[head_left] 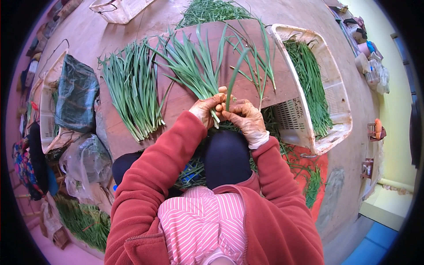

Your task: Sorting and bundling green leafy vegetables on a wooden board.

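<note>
My left hand [204, 110] is closed around the pale stem ends of a bunch of garlic chives [192, 64], whose green leaves fan out away from me over the brown board [287, 81]. Close beside it, my right hand [245, 119] pinches a single chive blade [236, 76] that stands up and bends at its top. Both hands seem to wear thin, stained gloves. On the board to the left lies a thick, lined-up pile of chives [132, 88]. A few loose chive stalks [257, 62] are spread to the right of the bunch.
A white plastic crate [338, 95] with chives stands against the board's right side. Another crate [45, 117], partly covered by a dark green sheet [77, 95], is at the left. Cut greens [212, 12] heap beyond the board. More chives [84, 221] lie at lower left, near a clear bag [86, 161].
</note>
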`<action>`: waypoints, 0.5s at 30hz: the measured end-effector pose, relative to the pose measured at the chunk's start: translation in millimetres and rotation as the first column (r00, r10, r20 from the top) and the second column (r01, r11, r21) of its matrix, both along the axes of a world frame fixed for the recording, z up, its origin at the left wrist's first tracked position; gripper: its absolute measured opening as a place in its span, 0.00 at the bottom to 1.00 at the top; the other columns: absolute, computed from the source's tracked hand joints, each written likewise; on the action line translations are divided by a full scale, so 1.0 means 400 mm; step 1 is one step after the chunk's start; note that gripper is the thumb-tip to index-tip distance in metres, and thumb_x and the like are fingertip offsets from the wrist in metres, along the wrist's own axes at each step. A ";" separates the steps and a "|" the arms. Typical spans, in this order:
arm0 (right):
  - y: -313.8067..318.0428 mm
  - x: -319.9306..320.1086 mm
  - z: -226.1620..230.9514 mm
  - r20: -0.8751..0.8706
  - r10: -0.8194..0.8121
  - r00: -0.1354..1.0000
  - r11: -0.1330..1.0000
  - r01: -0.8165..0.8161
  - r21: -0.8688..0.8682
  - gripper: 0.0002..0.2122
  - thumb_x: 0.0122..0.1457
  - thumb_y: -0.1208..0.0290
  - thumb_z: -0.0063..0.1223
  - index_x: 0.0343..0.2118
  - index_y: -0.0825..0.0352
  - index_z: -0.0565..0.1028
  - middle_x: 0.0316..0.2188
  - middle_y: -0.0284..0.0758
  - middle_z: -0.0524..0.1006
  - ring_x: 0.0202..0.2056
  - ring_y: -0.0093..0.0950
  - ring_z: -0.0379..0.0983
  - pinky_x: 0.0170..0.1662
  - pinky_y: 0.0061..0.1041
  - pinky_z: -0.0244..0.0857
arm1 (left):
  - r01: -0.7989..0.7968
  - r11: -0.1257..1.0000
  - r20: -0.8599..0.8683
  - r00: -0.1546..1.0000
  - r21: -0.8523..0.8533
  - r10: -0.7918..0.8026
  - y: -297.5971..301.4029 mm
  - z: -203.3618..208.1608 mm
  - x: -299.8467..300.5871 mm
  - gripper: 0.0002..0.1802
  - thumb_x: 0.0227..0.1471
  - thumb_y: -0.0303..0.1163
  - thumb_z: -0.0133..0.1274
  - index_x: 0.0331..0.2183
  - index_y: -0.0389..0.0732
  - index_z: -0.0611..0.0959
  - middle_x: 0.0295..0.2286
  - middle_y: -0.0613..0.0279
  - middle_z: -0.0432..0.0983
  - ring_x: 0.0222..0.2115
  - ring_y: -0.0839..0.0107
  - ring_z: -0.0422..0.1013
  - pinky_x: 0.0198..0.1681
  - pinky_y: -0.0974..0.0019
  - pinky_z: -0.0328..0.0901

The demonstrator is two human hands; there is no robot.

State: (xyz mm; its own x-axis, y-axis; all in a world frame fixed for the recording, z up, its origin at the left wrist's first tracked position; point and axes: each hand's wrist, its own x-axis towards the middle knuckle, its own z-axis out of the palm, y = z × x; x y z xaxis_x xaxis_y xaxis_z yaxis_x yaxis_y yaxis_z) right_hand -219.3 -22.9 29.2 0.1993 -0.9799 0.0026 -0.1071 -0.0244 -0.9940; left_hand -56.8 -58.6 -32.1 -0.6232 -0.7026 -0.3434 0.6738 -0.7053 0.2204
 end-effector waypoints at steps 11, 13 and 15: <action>0.212 -0.401 -0.128 -0.816 0.054 0.575 0.953 0.214 0.214 0.10 0.47 0.63 0.59 0.29 0.64 0.78 0.27 0.34 0.76 0.30 0.27 0.72 0.35 0.26 0.64 | -0.165 0.985 0.068 0.984 -0.040 0.167 -0.025 0.031 -0.003 0.22 0.50 0.28 0.53 0.47 0.40 0.67 0.33 0.59 0.75 0.17 0.80 0.66 0.19 0.78 0.65; 0.188 -0.369 -0.094 -0.825 -0.072 0.560 0.987 0.157 0.021 0.14 0.51 0.57 0.55 0.32 0.63 0.78 0.29 0.35 0.77 0.30 0.28 0.73 0.37 0.26 0.65 | -0.151 0.987 0.046 0.987 -0.056 0.154 -0.019 0.039 -0.002 0.23 0.50 0.29 0.52 0.48 0.40 0.66 0.33 0.60 0.75 0.18 0.79 0.65 0.20 0.76 0.65; 0.117 -0.230 -0.015 -0.591 -0.145 0.793 0.983 0.185 0.007 0.17 0.51 0.54 0.53 0.34 0.63 0.78 0.30 0.35 0.76 0.31 0.31 0.73 0.38 0.28 0.65 | -0.102 0.993 0.048 0.993 -0.058 0.105 0.000 0.045 0.000 0.22 0.50 0.29 0.52 0.48 0.41 0.67 0.33 0.60 0.75 0.18 0.79 0.65 0.21 0.75 0.66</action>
State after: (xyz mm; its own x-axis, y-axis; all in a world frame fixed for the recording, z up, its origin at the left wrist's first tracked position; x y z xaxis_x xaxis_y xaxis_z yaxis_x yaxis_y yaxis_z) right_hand -311.5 23.8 23.1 -0.0220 -0.9922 -0.1230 -0.6658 0.1063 -0.7385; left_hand -56.8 -58.8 -13.9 -0.5290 -0.7809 -0.3321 0.7291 -0.6185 0.2929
